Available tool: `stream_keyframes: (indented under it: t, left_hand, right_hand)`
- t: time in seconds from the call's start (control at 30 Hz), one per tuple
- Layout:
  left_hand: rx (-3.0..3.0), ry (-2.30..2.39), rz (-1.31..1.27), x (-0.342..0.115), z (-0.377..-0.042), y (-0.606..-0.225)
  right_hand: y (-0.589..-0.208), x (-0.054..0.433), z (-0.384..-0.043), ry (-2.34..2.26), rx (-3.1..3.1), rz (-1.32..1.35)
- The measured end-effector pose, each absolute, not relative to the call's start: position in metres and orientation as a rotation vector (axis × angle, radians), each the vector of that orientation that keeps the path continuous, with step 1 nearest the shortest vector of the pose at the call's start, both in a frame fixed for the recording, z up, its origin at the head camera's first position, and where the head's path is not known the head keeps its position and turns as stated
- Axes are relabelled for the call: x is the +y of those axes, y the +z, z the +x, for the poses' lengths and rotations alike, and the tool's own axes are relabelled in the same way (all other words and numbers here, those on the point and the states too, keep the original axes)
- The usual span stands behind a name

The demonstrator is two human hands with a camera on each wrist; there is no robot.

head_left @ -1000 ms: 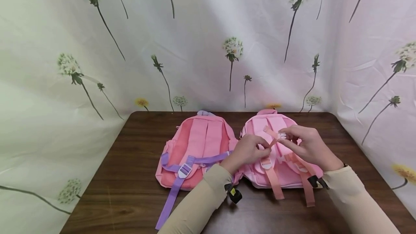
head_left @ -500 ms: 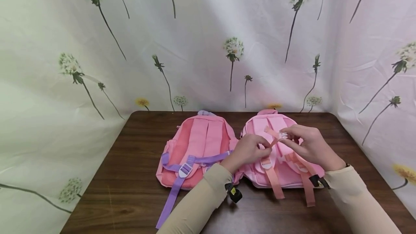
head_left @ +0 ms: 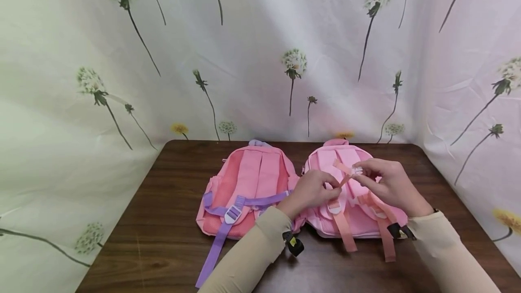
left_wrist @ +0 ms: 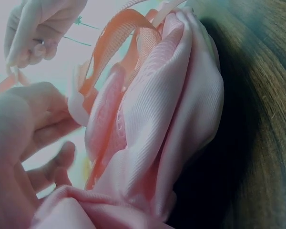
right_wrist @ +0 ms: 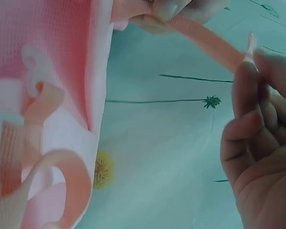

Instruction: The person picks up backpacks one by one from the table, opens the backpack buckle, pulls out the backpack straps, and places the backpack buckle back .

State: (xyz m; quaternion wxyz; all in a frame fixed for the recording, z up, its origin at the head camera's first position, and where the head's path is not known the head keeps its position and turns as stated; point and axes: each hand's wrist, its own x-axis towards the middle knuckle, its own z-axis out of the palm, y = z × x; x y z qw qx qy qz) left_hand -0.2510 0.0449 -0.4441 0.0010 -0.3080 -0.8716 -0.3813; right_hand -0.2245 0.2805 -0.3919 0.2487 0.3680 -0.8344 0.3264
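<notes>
Two pink backpacks lie side by side on the table, strap sides up. Above the right backpack (head_left: pixel 321 225), my left hand (head_left: pixel 313 189) pinches an orange webbing strap (right_wrist: pixel 209 43) between thumb and fingers. My right hand (head_left: pixel 384 184) pinches a small white plastic buckle (head_left: pixel 357 171) on that strap, and a short strap end stands out beyond it to the left. The webbing runs taut between both hands in the right wrist view. The fingers partly hide the buckle. Two more orange strap tails (head_left: pixel 346 234) hang over the bag's near edge.
The left backpack (head_left: pixel 250 171) has purple straps (head_left: pixel 217 250) and a white slide buckle (head_left: pixel 232 214); one purple tail lies across the dark wooden table (head_left: pixel 142 238). A dandelion-print cloth (head_left: pixel 252 58) hangs behind and at both sides.
Both hands keep their pinch on the strap and buckle. The whole head view has shifted slightly downward and right; little else differs.
</notes>
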Motion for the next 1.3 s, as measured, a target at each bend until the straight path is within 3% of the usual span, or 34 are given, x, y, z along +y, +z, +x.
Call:
stream_keyframes:
  t: [1.3]
  left_hand:
    - [-2.774,-1.163,-0.961,0.043,-0.2516,-0.4488]
  right_hand:
    - [-0.3862,0.2792,-0.2217,0.885,-2.276,0.979]
